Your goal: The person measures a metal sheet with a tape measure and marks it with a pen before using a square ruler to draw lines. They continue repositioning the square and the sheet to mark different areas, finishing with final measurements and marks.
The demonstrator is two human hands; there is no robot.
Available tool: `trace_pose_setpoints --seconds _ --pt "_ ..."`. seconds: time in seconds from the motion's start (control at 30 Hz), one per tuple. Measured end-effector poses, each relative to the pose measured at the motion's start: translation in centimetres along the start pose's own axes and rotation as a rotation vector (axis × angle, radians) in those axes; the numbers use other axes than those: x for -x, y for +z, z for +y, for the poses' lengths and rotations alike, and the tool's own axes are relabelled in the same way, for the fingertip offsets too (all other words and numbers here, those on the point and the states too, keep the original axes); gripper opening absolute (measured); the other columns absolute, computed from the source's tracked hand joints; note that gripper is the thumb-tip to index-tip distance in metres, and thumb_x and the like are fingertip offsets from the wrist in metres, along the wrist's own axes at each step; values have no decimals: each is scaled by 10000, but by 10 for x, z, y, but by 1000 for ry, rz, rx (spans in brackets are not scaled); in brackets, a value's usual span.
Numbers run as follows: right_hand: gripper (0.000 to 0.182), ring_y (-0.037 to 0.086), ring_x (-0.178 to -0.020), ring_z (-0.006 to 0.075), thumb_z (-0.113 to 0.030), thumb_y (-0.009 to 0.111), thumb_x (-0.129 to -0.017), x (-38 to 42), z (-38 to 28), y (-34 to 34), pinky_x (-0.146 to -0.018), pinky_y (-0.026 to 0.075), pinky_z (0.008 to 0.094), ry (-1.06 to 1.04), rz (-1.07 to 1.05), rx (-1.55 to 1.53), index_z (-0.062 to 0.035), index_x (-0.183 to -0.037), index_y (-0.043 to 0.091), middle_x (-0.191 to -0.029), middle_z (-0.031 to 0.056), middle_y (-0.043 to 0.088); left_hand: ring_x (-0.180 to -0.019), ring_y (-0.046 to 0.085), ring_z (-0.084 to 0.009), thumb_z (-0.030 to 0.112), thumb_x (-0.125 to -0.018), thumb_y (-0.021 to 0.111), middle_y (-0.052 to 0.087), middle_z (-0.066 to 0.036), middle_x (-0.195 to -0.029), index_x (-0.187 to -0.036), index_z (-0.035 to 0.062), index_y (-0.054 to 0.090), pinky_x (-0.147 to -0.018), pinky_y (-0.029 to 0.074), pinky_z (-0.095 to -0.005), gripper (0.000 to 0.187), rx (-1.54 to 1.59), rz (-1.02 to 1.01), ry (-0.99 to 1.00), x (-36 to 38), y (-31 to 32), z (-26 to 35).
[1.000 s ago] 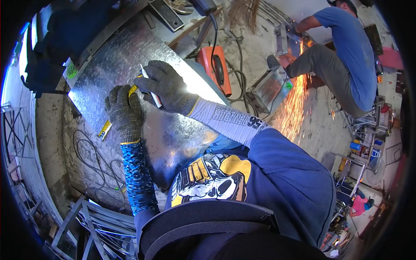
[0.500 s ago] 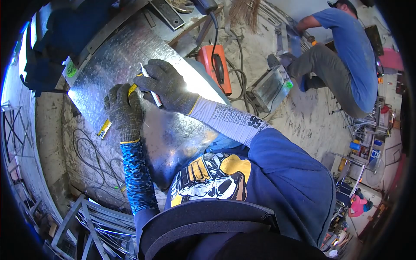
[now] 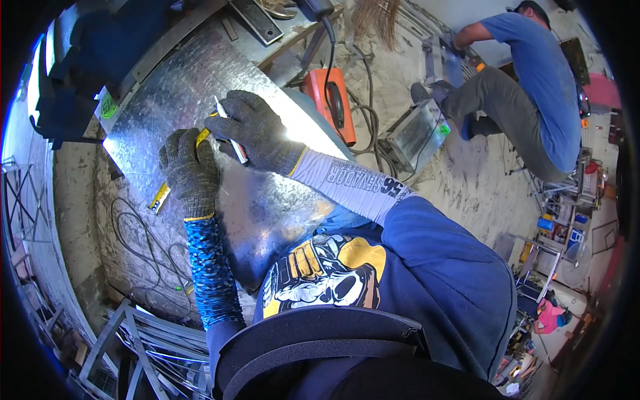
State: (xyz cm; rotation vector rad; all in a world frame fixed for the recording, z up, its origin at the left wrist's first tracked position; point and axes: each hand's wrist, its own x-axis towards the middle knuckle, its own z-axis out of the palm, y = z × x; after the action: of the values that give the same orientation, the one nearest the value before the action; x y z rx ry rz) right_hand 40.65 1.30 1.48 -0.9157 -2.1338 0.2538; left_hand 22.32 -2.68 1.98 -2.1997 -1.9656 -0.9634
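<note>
My left hand [image 3: 190, 167], in a dark grey knitted glove, presses over a yellow tape measure [image 3: 160, 197] on a shiny metal sheet [image 3: 200, 73]. One stretch of the tape sticks out at the sheet's left edge, another shows by my fingertips; the middle is hidden under the glove. In my right hand [image 3: 257, 127], gloved alike, is a white marker [image 3: 238, 151], held slanted between thumb and fingers. The right fingertips are close beside the tape's upper end, and the two hands nearly meet over the sheet.
An orange-red machine [image 3: 331, 107] with black cables stands on the floor beyond the sheet. To the right a person in a blue shirt [image 3: 533, 87] crouches near a metal box section [image 3: 417, 137]. Metal frames [image 3: 143, 347] lie at lower left; a rectangular steel piece [image 3: 257, 21] is at the top.
Both hands stay almost in place, with the tape and marker still held. The crouching person's head and arm have shifted slightly.
</note>
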Motion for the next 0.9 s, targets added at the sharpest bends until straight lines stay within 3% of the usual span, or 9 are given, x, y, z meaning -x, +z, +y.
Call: trace_pose_setpoints --seconds 0.07,0.9 --pt "574 569 -1192 426 -209 843 -699 -1 0 1 -1019 482 533 -21 42 18 -180 -1241 656 -1191 175 604 -1061 608 -396 181 -873 682 680 -161 -1128 -1074 87 714 -947 470 -511 224 -2 -10 -9 0 0 0" --pt "541 579 -1183 426 -224 838 -714 -1 -2 -2 -997 505 527 -8 32 48 -182 -1227 670 -1193 174 609 -1061 608 -395 195 -872 676 684 -159 -1128 -1065 88 720 -945 467 -514 225 -9 2 -20 0 -1 2"
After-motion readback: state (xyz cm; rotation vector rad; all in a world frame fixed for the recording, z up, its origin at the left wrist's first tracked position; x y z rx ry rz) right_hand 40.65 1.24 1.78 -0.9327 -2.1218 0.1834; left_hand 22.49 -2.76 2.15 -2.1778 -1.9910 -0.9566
